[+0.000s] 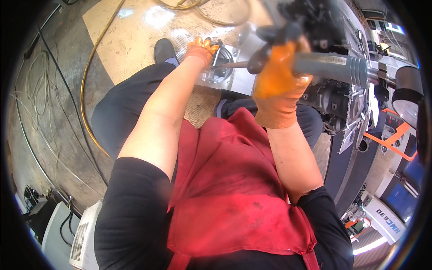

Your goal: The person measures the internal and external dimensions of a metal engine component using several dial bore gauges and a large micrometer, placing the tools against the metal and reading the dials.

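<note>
My right hand [283, 76], in an orange glove with dark fingertips, is closed around a grey cylindrical handheld tool [330, 67] with a ribbed end. From the glove's other side a thin shaft [231, 65] reaches left, its tip over a silver metal part [240, 81]. A dark round opening [223, 60] shows in that part. My left hand [201, 50], gloved the same way, is at the part's left edge with its fingers bent onto it; the fingertips are partly hidden. Motion blurs the right glove and the dark shapes above it.
A tan board [135, 33] lies on the concrete floor [58, 130] under the part. A yellow hose [85, 81] and several dark cables run along the left. Dark machined castings [330, 101] stand at right, near an orange frame [396, 137]. My shoe [164, 50] is beside my left hand.
</note>
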`<state>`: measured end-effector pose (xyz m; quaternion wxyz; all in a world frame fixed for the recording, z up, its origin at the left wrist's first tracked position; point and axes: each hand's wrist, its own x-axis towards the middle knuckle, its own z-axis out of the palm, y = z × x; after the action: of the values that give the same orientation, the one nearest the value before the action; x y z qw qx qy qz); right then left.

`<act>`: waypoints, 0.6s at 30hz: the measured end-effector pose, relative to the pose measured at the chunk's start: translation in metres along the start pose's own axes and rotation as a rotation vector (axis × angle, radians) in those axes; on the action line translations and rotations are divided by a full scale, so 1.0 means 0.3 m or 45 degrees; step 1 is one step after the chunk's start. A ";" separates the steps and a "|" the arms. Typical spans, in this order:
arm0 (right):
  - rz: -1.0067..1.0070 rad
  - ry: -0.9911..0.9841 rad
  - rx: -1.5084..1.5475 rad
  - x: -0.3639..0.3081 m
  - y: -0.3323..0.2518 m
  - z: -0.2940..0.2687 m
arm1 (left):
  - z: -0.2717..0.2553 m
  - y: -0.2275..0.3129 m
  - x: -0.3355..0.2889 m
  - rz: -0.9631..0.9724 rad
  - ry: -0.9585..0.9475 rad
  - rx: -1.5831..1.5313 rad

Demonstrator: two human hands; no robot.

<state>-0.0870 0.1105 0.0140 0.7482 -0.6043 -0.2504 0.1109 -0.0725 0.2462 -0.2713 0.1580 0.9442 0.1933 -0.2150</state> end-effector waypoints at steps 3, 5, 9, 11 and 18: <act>-0.091 0.015 -0.033 -0.003 0.048 -0.058 | -0.040 0.028 -0.050 0.064 -0.001 0.015; -0.065 0.002 0.031 -0.025 0.047 -0.061 | -0.077 0.035 -0.095 0.076 0.022 0.037; 0.063 0.046 -0.106 -0.065 -0.014 -0.037 | -0.106 0.043 -0.137 0.084 0.052 -0.002; -0.159 -0.015 -0.225 -0.048 0.039 -0.064 | -0.081 0.033 -0.114 0.073 0.036 0.020; -0.152 0.028 -0.236 -0.038 0.041 -0.051 | -0.046 0.027 -0.106 0.070 0.127 0.004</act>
<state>-0.0872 0.0953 -0.0028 0.6971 -0.6560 -0.2870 0.0359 -0.0907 0.2350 -0.2430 0.1528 0.9589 0.1744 -0.1637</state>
